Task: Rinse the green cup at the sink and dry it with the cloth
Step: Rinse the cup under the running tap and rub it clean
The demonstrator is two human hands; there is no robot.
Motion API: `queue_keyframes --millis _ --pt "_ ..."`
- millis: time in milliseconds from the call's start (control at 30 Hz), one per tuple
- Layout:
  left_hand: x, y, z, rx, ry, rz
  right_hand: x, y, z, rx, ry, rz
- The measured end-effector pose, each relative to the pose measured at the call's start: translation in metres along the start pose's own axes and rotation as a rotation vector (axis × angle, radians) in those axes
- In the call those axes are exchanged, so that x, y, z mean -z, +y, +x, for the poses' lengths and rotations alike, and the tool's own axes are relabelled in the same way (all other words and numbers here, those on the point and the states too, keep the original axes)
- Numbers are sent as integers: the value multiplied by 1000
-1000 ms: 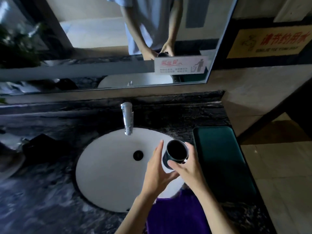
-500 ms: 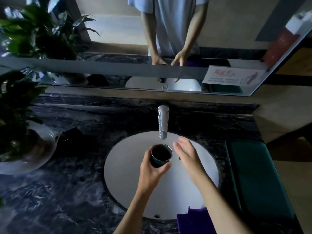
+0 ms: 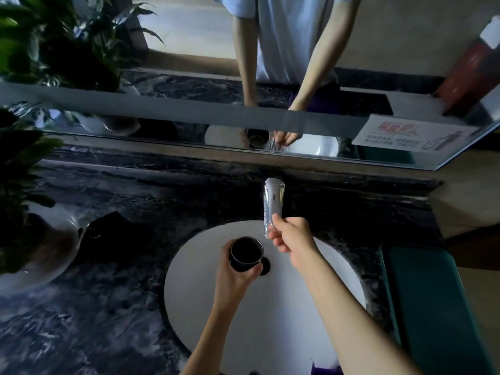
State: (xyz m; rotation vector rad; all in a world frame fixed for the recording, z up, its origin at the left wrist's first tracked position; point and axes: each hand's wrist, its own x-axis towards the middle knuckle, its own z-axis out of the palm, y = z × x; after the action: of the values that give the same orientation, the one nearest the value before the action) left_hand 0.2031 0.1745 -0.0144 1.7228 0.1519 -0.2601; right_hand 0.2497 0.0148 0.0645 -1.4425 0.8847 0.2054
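My left hand [image 3: 234, 277] grips the dark green cup [image 3: 245, 254] upright over the white sink basin [image 3: 194, 288], just left of the drain. My right hand [image 3: 290, 238] is at the tip of the chrome faucet [image 3: 273, 197], fingers curled against the spout's end and holding nothing. No water is visible running. A green cloth or mat [image 3: 433, 307] lies on the counter to the right of the basin. A scrap of purple fabric [image 3: 323, 370] shows at the bottom edge.
The dark marble counter [image 3: 94, 307] surrounds the basin. A leafy plant in a glass bowl [image 3: 35, 255] stands at the left. A mirror [image 3: 297, 63] with a small sign sticker [image 3: 405, 135] runs behind the faucet.
My right hand has left the cup and risen to the faucet tip. My left hand alone now holds the cup, lower and left of the spout. The view shifted left.
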Motion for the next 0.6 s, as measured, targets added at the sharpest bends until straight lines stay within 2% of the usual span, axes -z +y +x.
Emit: queue_keyframes --millis 200,333,400,500,533,600 --pt "-7 -1 8 -7 -2 0 6 -37 -5 7 -26 53" --pt "-12 -5 12 -23 -4 -24 8 -32 -7 26 -64 90" --pt "-16 -11 14 -18 -6 -32 11 -24 -4 77 -15 147" --pt "-21 -23 17 39 -30 -57 25 3 5 138 190 278" --pt "-24 -27 18 45 -45 -47 29 17 7 124 236 265" --pt "-32 -35 20 46 -86 -8 33 50 6 39 225 203"
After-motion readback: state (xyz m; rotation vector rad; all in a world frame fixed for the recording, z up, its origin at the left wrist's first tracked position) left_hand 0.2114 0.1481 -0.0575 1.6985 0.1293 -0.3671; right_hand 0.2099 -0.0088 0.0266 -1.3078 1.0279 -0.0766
